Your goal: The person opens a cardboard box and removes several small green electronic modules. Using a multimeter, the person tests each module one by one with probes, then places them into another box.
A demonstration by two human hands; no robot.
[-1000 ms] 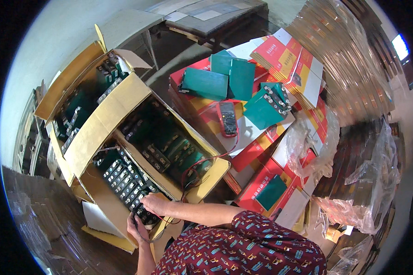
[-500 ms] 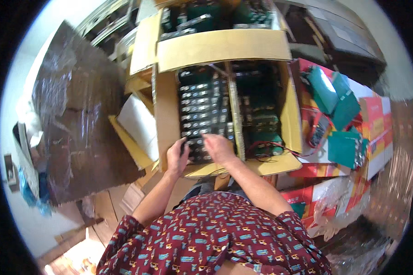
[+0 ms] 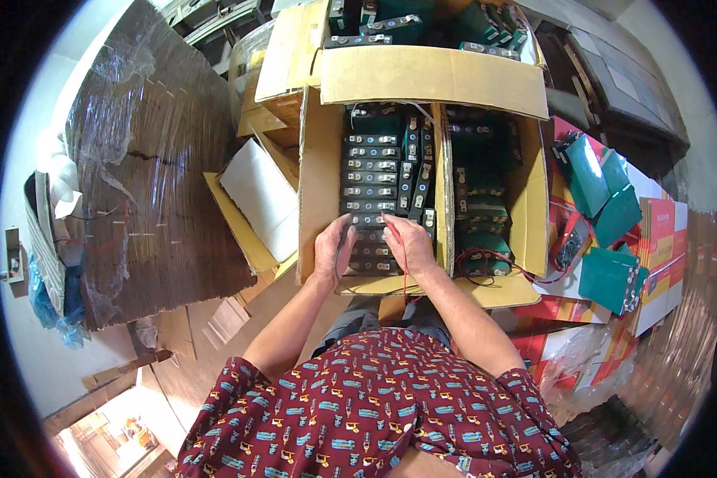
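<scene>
A cardboard box [image 3: 314, 183] in front of me holds battery cells [image 3: 370, 192], stacked in a column with metal terminals facing up. My left hand [image 3: 331, 251] is closed on a black test probe [image 3: 343, 239], near the left terminal of one cell. My right hand [image 3: 414, 245] pinches a red test probe [image 3: 393, 231] by the same cell's right terminal. Whether the tips touch metal is too small to tell. A red lead hangs below the right hand. The multimeter [image 3: 570, 250] lies to the right, among green-wrapped cells [image 3: 605, 279].
A cardboard divider [image 3: 446, 191] splits the box; more cells [image 3: 486, 203] sit in its right half. Behind stands another box of cells [image 3: 390, 28]. Flattened cardboard [image 3: 159, 183] is stacked at left. White foam board [image 3: 259, 199] leans beside the box. Red-and-white cartons [image 3: 661, 239] stand at right.
The view has shifted, so the box appears farther right and slightly higher. Both hands stay over the left column of cells, and the red lead now shows clearly below the right hand.
</scene>
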